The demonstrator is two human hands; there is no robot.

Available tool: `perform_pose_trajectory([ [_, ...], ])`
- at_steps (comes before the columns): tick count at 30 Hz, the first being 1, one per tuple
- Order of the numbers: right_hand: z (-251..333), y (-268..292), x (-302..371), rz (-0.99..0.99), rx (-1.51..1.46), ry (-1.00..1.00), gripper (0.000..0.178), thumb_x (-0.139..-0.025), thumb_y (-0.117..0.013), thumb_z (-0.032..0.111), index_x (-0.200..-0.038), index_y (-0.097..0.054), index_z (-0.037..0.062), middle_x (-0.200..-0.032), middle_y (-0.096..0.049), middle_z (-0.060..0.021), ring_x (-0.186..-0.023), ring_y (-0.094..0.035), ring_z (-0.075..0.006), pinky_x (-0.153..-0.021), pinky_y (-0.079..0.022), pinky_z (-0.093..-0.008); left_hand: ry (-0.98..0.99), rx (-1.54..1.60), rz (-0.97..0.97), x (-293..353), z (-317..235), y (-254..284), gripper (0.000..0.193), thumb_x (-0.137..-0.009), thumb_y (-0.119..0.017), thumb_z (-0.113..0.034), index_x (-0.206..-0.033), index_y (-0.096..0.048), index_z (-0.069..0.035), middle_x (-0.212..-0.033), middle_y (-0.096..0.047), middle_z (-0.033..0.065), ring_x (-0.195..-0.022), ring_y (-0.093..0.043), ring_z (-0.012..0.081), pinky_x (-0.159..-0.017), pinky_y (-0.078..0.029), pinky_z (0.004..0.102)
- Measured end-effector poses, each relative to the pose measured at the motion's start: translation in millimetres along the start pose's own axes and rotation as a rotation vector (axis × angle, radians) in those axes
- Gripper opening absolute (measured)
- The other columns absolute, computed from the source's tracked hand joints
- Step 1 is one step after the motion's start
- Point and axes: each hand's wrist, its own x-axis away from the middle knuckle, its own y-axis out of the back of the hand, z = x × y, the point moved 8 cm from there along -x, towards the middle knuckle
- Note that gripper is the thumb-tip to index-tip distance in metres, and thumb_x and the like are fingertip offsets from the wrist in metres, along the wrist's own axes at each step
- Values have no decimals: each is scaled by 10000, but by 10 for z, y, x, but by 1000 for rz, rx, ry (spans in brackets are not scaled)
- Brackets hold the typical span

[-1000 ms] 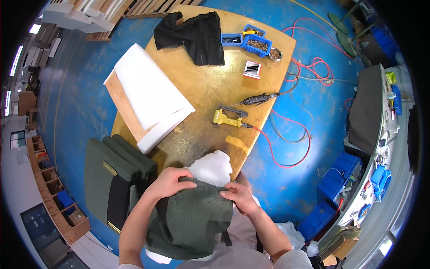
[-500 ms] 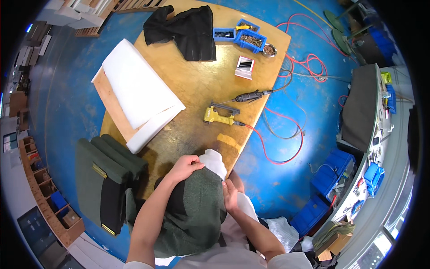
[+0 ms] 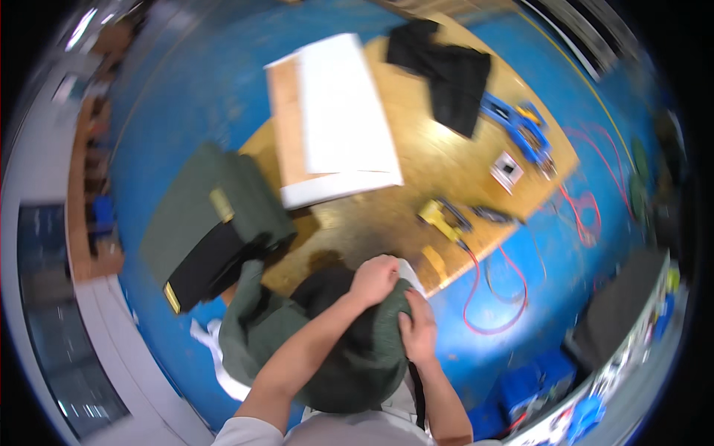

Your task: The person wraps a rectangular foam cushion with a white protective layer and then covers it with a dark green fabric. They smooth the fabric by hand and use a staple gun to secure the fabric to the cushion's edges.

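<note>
both hands, left hand (image 3: 374, 279) and right hand (image 3: 418, 331), grip a green fabric cover (image 3: 357, 349) at lower centre, below the wooden table (image 3: 416, 178).

Workshop: wooden workbench (image 3: 387, 215), power tools (image 3: 439, 217)

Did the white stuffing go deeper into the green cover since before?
Yes. The white stuffing now only peeks out at the wooden table's edge; the green fabric cover hides most of it.

Green cover (image 3: 357, 357), blue floor (image 3: 186, 97)
</note>
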Motion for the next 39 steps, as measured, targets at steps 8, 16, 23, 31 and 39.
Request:
perform_pose_trajectory([
  [8,-289,-136,166,-43,-41,74,424,-960,-557,77,-1368,-535,-36,-1361,-583,-205,-1278,-543,-344,-1100,-392,-407,323,-96,-675,2681,893,2686,184,-873,-691,-199,-955,-684,-35,-964,-681,159,-974,-632,362,-844,-494,469],
  [16,-230,-217,232,-12,-145,147,514,-1057,-489,303,-1431,-450,-48,-1338,-588,-181,-1225,-542,-272,-1067,-392,-375,1502,383,-584,7164,3480,997,637,-988,-499,-577,-1302,-631,-39,-1260,-671,167,-1175,-636,319,-981,-504,440],
  [23,-281,-202,205,21,-110,214,577,-1009,-592,323,-1448,-435,-17,-1320,-579,-140,-1106,-574,-230,-967,-458,-367,957,1702,-1577,6853,3272,-279,615,-1000,-481,-547,-1323,-615,-40,-1243,-680,114,-1095,-680,232,-886,-557,389],
  [31,-455,195,-140,147,-119,330,660,-902,-673,234,-1472,-436,1,-1416,-543,-178,-1274,-539,-281,-1120,-397,-394,953,1613,-1125,6784,2432,-200,459,-987,-562,-364,-1310,-631,-45,-1175,-710,95,-992,-714,195,-778,-594,348],
  [39,-156,511,93,-111,232,336,485,-1005,-497,409,-1346,-548,67,-1078,-694,-220,-980,-680,-389,-836,-523,-435,1064,1306,-1026,6658,2616,-435,689,-1002,-529,-520,-1444,-495,8,-1381,-601,149,-1287,-551,277,-1077,-414,383],
])
